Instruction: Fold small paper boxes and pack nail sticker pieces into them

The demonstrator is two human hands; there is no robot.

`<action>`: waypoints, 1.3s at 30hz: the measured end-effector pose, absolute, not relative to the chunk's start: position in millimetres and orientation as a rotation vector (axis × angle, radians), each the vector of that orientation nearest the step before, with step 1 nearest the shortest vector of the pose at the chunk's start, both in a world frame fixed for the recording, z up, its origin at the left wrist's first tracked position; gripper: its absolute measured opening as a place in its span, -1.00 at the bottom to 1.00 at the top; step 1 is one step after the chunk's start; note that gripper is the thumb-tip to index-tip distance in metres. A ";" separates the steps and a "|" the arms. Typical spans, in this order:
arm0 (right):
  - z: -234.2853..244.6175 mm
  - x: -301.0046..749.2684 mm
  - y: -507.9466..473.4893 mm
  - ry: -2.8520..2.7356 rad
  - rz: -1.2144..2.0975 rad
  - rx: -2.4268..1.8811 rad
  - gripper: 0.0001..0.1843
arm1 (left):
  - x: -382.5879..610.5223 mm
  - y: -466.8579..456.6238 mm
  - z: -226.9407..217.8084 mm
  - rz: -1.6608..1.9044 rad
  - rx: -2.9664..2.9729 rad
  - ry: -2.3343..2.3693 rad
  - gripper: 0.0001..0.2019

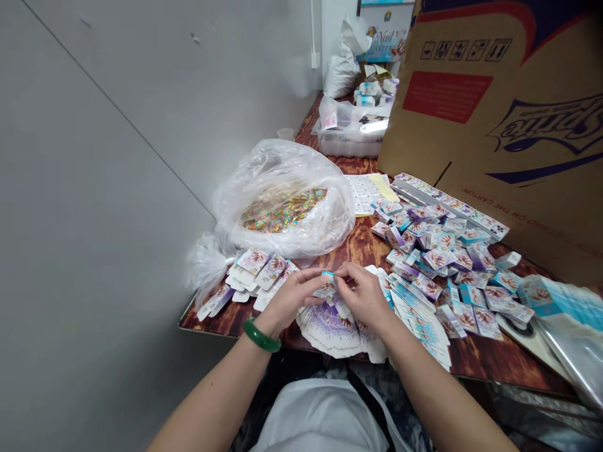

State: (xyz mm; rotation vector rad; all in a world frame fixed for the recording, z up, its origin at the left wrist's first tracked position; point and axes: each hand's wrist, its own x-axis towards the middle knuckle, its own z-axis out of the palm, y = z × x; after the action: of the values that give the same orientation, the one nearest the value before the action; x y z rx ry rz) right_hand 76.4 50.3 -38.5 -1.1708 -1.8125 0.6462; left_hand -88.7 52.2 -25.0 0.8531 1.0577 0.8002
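Observation:
Between both hands, just above the table's near edge, is a small printed cardboard box (326, 289) with a blue edge. My left hand (293, 294) pinches it from the left, with a green bangle on that wrist. The fingers of my right hand (363, 294) close on its upper right side. Directly below lies a fan of flat purple-and-white cartons (325, 333), partly covered by the hands. Beside my right forearm spreads a row of flat blue-and-white cartons (419, 314). More flat cartons (254, 267) overlap to the left of my left hand.
Beyond the hands sits an open clear plastic bag (282, 163) of small colourful shiny pieces. Many small folded boxes (440, 258) are heaped at the right. A large Sprite carton (443, 138) stands behind them, and a plastic tub (351, 145) is farther back. A wall (117, 220) borders the left.

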 end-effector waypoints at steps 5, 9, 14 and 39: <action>-33.4 81.8 55.2 -1.921 0.693 -1.203 -0.88 | -88.1 53.2 -26.0 0.760 0.990 1.110 -0.63; -30.2 81.7 57.3 -1.901 0.718 -1.235 -0.89 | -89.5 56.1 -24.7 0.721 1.055 1.086 -0.65; -30.4 80.3 58.6 -1.886 0.720 -1.118 -0.85 | -91.6 56.7 -26.4 0.713 1.008 1.064 -0.63; -9.1 189.9 83.2 -1.076 0.571 -1.440 -0.82 | -90.2 57.2 -6.4 0.633 1.218 1.215 -0.47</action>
State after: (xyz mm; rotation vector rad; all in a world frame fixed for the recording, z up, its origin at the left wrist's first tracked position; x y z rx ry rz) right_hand 189.9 83.2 -9.1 -1.4397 -1.0758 0.5708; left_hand -90.2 57.2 -6.4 1.2176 1.2152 0.6331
